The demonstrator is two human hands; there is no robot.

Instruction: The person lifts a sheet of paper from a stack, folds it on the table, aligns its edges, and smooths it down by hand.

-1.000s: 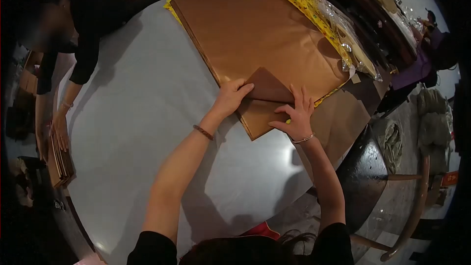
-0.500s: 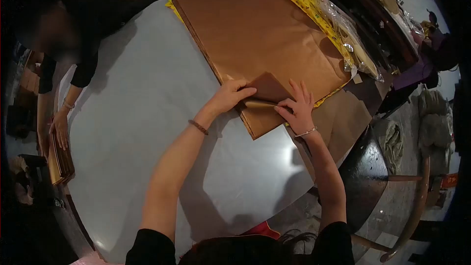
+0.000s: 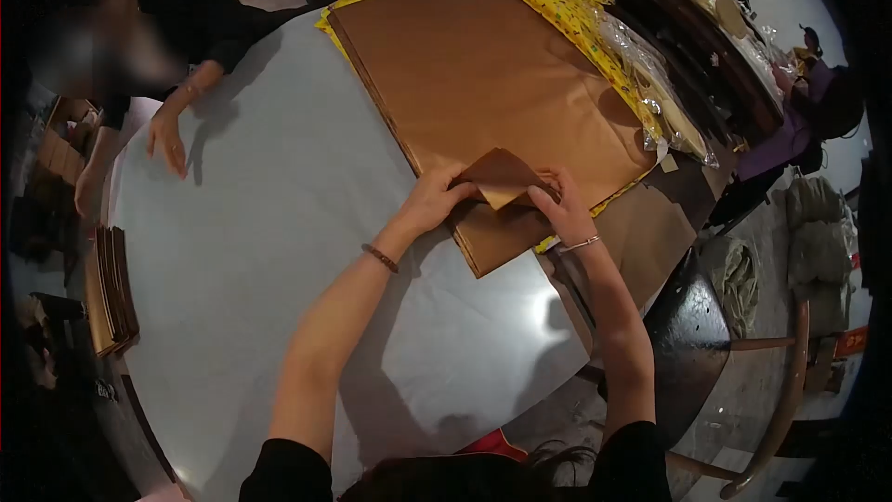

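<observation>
A stack of large brown paper sheets [image 3: 483, 65] lies on yellow printed wrapping at the far side of the table. At its near corner a piece of the paper is turned up into a pointed flap [image 3: 502, 175], with more brown sheet below it. My left hand [image 3: 435, 199] pinches the flap's left side, thumb toward the middle. My right hand [image 3: 564, 208] grips its right side, thumb in front and fingers curled behind, partly hidden. Both hands rest at the stack's near edge.
A pale round table [image 3: 279, 223] spreads beneath the paper. A folded brown bundle [image 3: 113, 293] stands at its left edge, near a co-worker's hand [image 3: 167, 141]. Yellow wrapping [image 3: 567, 0] and plastic-bagged items [image 3: 674, 98] lie beyond. A dark wooden chair [image 3: 688, 353] is at right.
The flap now stands up and bends toward me between my hands. My right fingers, spread before, have closed around it. The co-worker's hand has left the folded bundle and moved up.
</observation>
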